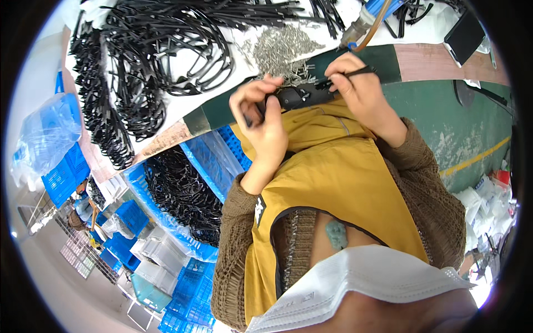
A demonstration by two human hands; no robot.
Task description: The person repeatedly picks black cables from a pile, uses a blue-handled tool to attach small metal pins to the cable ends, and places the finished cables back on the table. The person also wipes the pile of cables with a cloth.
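Observation:
My left hand (pixel 263 114) is curled around a black strip-like part (pixel 260 109), mostly hidden by the fingers. My right hand (pixel 359 89) pinches a thin black strip (pixel 361 72) between thumb and fingertips. Between the hands, along the table edge, lies a dark fixture or part (pixel 293 98) whose exact kind I cannot tell. Just beyond my hands is a heap of small silvery metal pins (pixel 281 48). A blue-bodied tool (pixel 370 14) with a metal nose and an orange hose hangs above and past my right hand.
Bundles of black strips (pixel 166 37) cover the table's left side. Below is a blue basket (pixel 135 177) lined with plastic, full of black parts (pixel 183 195). A phone-like black device (pixel 464 38) lies at the right. Blue crates (pixel 189 295) and a person (pixel 81 210) are at far left.

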